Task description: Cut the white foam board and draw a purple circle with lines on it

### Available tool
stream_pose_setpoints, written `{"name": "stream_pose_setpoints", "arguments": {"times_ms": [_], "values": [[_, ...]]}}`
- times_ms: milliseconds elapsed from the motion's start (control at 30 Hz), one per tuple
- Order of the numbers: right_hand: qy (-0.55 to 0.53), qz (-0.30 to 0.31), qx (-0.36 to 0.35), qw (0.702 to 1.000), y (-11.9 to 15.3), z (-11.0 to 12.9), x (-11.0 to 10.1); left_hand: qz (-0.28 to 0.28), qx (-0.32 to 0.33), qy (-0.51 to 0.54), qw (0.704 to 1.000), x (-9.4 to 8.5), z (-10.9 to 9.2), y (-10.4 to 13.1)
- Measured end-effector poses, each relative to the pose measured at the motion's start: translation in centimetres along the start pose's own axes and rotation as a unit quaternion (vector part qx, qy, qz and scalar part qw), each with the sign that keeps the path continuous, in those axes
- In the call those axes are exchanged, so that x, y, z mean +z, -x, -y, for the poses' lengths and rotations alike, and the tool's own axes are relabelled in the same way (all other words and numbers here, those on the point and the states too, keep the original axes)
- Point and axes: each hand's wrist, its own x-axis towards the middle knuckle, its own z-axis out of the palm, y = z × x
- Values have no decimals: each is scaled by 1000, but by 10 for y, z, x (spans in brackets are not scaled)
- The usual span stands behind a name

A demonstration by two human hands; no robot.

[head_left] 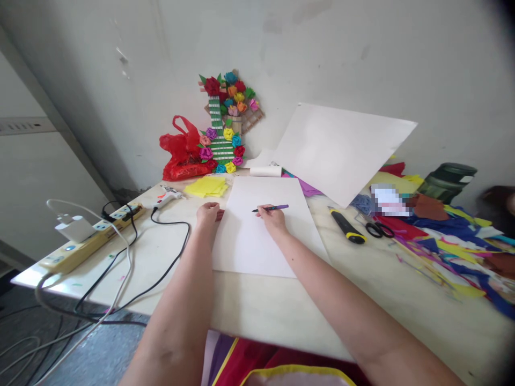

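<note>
A blank white sheet of paper [257, 252] lies flat on the table in front of me. My right hand [272, 221] is closed around a purple pen [281, 207], whose dark tip points left, over the sheet's upper middle. Whether the tip touches the paper cannot be made out, and no marks show there. By the sheet's left edge rests my left hand [207, 214], its fingers curled together with nothing visible in them.
A glue gun [167, 197], yellow paper [207, 186] and a power strip [96, 241] with cables lie left. Behind stand paper flowers [222, 145], a red bag [181, 150] and a leaning white board [341, 145]. Right are a cutter [346, 226], scissors [379, 229], coloured scraps [454, 241] and a green bottle [446, 182].
</note>
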Motion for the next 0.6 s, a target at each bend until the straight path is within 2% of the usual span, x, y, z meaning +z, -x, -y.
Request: {"name": "stream_pose_setpoints", "arguments": {"times_ms": [600], "values": [[25, 11, -22, 999, -2, -5, 0, 0, -1, -3, 1000, 1, 1, -2]]}}
